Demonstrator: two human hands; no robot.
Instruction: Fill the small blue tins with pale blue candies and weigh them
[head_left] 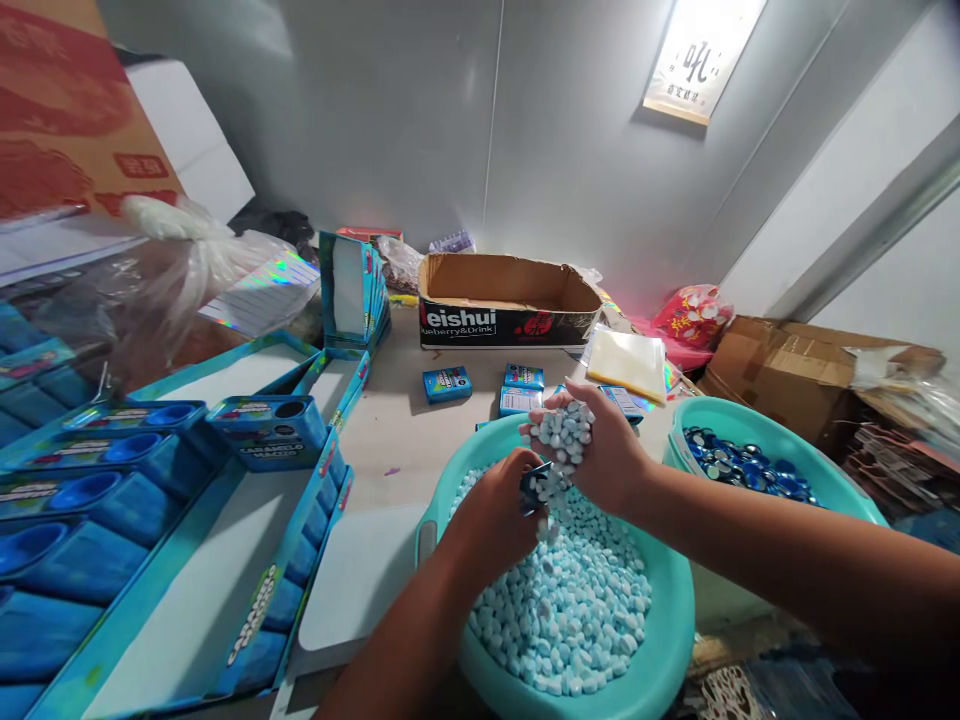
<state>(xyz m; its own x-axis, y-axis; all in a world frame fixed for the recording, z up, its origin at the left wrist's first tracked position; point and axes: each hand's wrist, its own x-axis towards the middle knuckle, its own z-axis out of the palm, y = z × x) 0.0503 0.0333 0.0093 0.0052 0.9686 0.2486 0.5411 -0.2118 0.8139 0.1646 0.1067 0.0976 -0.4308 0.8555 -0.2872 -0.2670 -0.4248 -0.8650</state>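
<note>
My right hand is cupped and tilted, holding a heap of small pale blue and white candies. Its palm faces my left hand, whose fingers are wrapped round a small dark blue tin; they hide most of it. Some candies lie between the palm and the tin's opening. Beneath both hands, a turquoise basin holds a great mass of loose candies.
At left, a blue display tray holds several blue boxes. Small blue tins lie on the table before an open cardboard box. A second turquoise basin holds round blue lids. Cartons stand at right.
</note>
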